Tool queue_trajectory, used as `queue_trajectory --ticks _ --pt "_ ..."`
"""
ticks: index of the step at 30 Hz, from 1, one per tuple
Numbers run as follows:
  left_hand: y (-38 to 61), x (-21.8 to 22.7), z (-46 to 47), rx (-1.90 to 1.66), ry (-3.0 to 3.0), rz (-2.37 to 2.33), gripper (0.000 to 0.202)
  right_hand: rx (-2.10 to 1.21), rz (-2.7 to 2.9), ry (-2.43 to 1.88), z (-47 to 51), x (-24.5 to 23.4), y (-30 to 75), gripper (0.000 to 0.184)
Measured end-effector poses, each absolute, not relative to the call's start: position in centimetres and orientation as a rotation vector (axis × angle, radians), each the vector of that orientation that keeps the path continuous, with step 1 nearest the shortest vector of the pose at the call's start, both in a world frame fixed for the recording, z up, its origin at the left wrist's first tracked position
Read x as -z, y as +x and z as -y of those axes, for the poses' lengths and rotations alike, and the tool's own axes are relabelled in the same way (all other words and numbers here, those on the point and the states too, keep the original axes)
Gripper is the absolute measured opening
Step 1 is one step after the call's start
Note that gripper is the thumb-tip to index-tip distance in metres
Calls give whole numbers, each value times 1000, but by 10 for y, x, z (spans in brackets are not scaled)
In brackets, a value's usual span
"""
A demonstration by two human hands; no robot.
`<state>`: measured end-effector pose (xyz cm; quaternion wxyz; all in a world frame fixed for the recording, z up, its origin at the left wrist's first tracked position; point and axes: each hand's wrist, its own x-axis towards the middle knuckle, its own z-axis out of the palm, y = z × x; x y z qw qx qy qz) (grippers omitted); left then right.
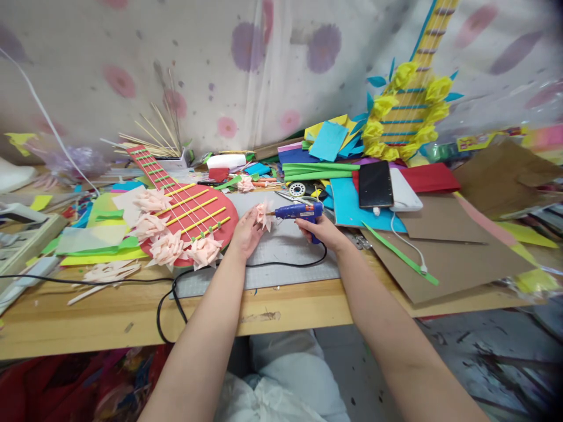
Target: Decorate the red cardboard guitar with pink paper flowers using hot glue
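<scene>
In my left hand [248, 233] is a pale pink paper flower [264, 215], held over the grey cutting mat [290, 255]. My right hand [323, 230] grips a blue hot glue gun [299, 212], its nozzle pointing left at the flower's edge; whether the tip touches cannot be told. To the left lies a red paper guitar [193, 214] with yellow strips and strings. Several pink paper flowers [167, 249] sit along its lower left edge. Another pink flower [245, 184] lies just behind the mat.
The glue gun's black cord [176, 281] loops over the table's front edge. A black phone [375, 184], a white power bank [404, 190] and brown cardboard [444, 246] lie right. A yellow paper guitar [404, 114] leans at the back. Scissors [294, 199] lie behind the mat.
</scene>
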<state>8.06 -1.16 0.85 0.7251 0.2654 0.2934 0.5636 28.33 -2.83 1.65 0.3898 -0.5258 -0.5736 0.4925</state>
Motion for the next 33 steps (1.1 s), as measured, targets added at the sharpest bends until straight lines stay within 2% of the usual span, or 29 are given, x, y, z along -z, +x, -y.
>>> queue_trajectory --ticks 12,20,26,29,33 --pt "78 -13 9 -1297 407 -695 13 -1154 1392 -1239 25 -20 285 40" --pt "77 -13 8 -1308 443 -642 20 -747 1366 -1753 11 -1 282 47" --pt "82 -13 11 -1304 523 -623 31 -682 1415 -1780 12 -4 279 45" --pt "82 -28 11 -1275 606 -619 27 -691 1430 -1784 13 -5 279 45" --pt "70 -72 6 -1308 843 -642 27 -669 1448 -1830 13 -5 279 49"
